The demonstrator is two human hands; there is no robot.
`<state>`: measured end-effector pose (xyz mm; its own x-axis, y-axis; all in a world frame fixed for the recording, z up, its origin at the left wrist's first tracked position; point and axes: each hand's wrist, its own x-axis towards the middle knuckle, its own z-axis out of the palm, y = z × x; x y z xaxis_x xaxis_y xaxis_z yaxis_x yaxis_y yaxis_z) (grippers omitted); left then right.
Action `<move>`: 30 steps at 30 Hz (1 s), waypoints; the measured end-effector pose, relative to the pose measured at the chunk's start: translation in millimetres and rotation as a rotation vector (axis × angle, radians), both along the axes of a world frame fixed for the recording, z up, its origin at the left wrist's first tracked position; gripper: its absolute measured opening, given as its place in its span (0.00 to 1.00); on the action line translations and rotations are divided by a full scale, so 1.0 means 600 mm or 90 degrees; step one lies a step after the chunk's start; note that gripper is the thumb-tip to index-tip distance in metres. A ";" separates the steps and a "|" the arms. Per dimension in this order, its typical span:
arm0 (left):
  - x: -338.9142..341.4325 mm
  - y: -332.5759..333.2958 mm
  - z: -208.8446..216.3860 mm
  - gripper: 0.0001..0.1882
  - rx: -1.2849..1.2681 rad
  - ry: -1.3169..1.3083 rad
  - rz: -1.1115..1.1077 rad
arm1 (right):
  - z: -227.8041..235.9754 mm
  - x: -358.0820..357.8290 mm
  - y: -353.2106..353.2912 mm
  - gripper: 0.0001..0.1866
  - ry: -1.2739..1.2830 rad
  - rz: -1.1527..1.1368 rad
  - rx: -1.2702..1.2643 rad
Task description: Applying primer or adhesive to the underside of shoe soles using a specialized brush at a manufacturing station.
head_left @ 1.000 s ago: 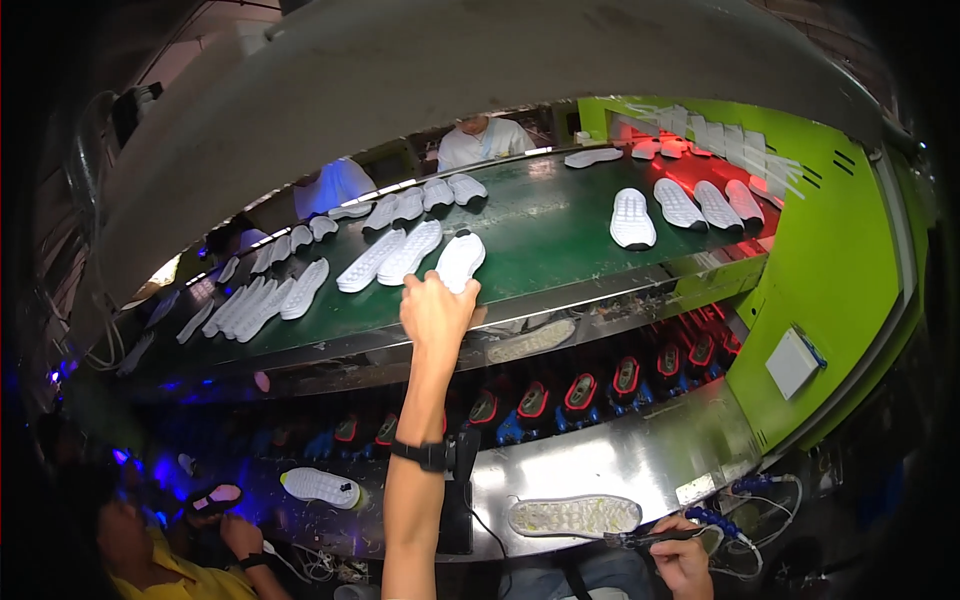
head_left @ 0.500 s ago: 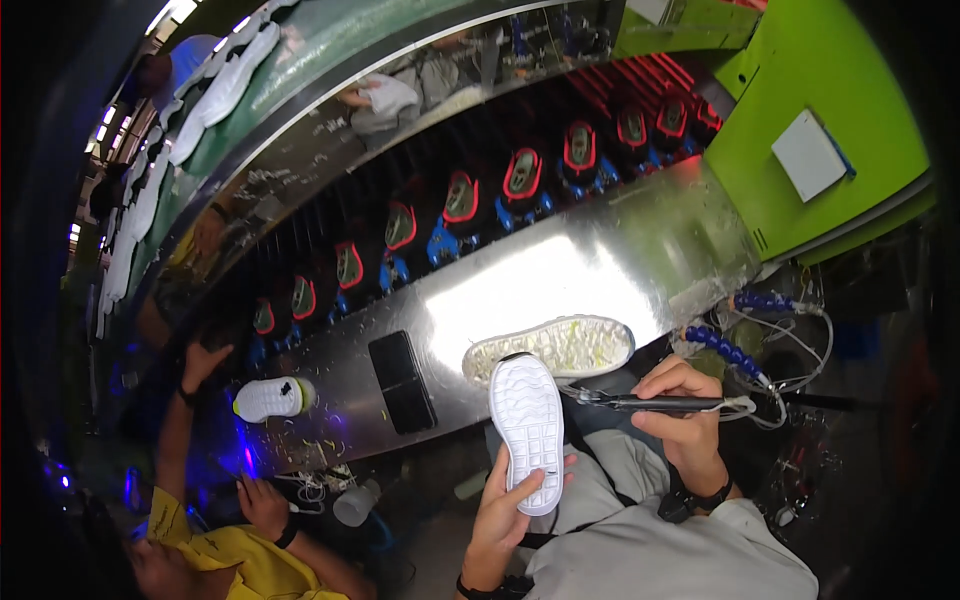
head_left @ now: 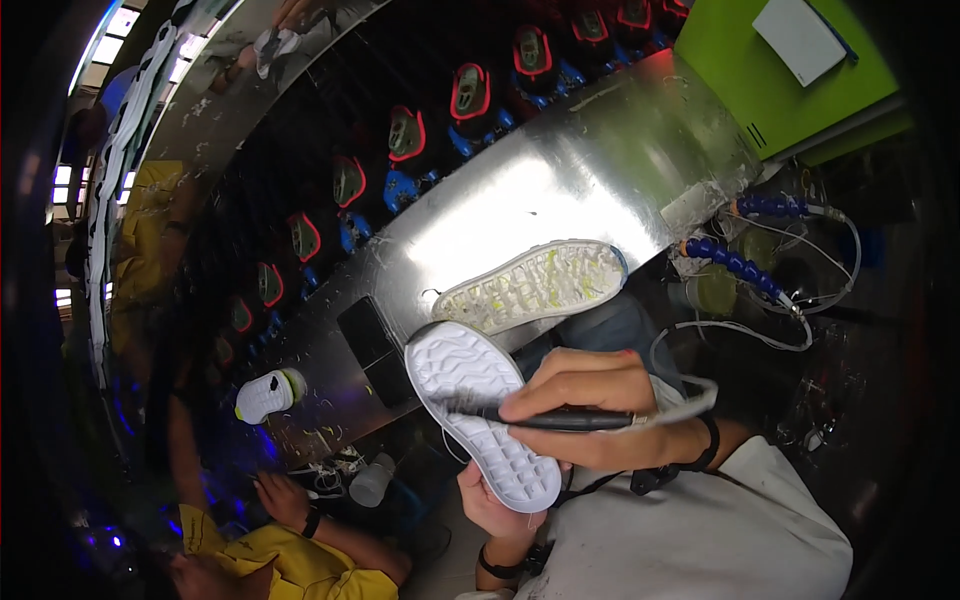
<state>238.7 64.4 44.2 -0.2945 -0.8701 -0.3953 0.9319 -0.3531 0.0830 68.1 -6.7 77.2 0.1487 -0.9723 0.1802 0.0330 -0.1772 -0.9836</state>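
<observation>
My left hand [head_left: 490, 505] grips a white shoe sole [head_left: 455, 362] by its lower end, fingers wrapped round the edge, with the grid-patterned tread facing up. In my right hand [head_left: 585, 385] is a black pen-shaped brush [head_left: 600, 419] with a pale cable at its rear. Its blurred bristles meet the middle of the sole's tread. Just beyond, another sole [head_left: 540, 288], off-white with yellow-green marks, lies on the metal bench [head_left: 660, 130] and reaches over its near edge.
Shoes with red rims [head_left: 470, 92] stand on blue holders in a dark channel behind the bench. A black flat case [head_left: 365, 340] and a white shoe [head_left: 268, 395] lie leftward. A co-worker in a yellow shirt [head_left: 290, 560] is at lower left. Blue flexible hoses [head_left: 735, 262] are at right.
My right hand has moved left with the brush, bringing its bristles onto the sole. The held sole is now tilted, its upper end toward the left. The view has shifted.
</observation>
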 end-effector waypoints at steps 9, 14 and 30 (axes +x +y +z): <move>-0.062 -0.050 0.013 0.38 0.017 -0.351 -0.062 | -0.008 -0.036 0.044 0.17 0.043 -0.008 -0.045; -0.033 -0.104 0.022 0.39 -0.035 -0.046 -0.269 | 0.011 -0.077 0.047 0.13 -0.182 0.171 0.009; 0.010 -0.151 -0.028 0.36 -0.062 -0.159 -0.143 | -0.030 -0.097 0.024 0.18 -0.155 -0.037 0.034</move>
<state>244.5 -26.2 27.2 -0.3871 -0.8318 -0.3979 0.7787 -0.5260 0.3420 10.1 7.7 59.4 0.0500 -0.9872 0.1517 0.2614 -0.1337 -0.9559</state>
